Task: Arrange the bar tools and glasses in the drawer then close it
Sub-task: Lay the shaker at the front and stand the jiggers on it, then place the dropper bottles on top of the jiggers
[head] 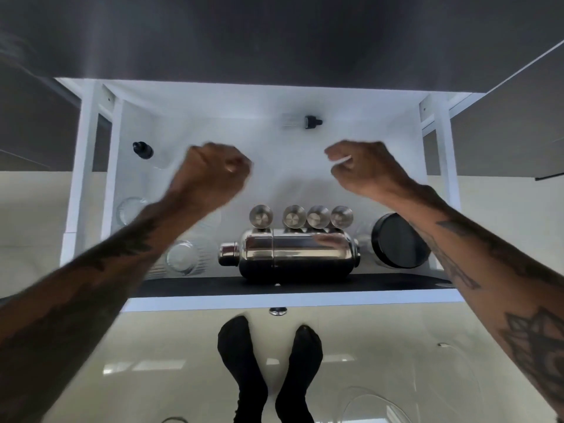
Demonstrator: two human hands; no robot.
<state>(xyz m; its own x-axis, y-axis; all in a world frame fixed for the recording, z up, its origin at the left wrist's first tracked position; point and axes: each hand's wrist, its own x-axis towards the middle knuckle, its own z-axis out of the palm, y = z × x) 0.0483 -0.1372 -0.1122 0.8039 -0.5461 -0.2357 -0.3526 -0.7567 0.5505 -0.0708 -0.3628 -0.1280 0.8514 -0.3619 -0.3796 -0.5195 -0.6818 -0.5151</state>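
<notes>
Looking down from your head camera, your left hand (218, 172) and right hand (364, 166) hover as closed fists, gripping nothing, above the open white drawer (274, 301); the shiny steel cocktail shaker (290, 253) lies on its side near the drawer's front, four small steel cups (300, 216) just behind it.

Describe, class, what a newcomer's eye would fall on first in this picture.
First come the two closed fists, left hand and right hand, raised over the open white drawer. Next is the shiny cocktail shaker lying on its side near the drawer's front, with four steel cups in a row just behind it. A black-lidded jar lies to its right.
</notes>
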